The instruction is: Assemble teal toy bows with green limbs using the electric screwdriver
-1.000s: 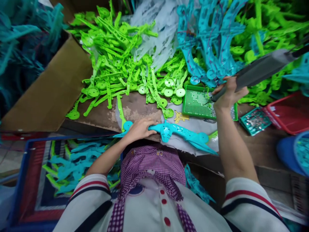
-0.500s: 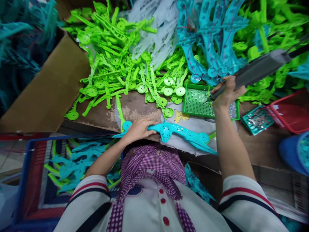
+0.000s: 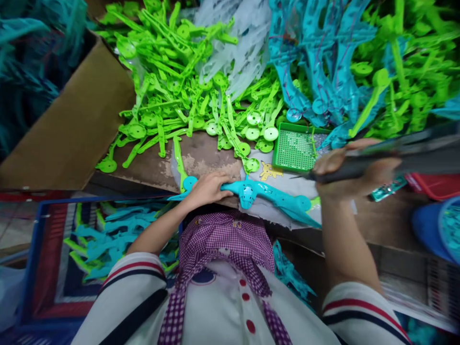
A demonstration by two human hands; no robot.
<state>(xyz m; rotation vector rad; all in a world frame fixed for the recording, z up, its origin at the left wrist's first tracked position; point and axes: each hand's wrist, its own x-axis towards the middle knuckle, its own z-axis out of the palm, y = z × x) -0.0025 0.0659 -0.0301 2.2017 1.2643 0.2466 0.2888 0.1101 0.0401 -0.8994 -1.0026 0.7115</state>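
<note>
Left hand [image 3: 207, 189] flat on turquoise part [image 3: 268, 195] at table edge [image 3: 143, 184]; right hand [image 3: 350, 170] gripping grey tool [image 3: 395, 155].

My left hand [image 3: 207, 189] rests on a turquoise plastic piece [image 3: 266, 194], and my right hand [image 3: 350, 167] holds a dark grey tool [image 3: 395, 158]. Bright green parts [image 3: 172, 86] cover the brown table [image 3: 204, 160] beside a green perforated tray [image 3: 294, 151]. My bib [image 3: 223, 244] is purple-and-white checked.
</note>
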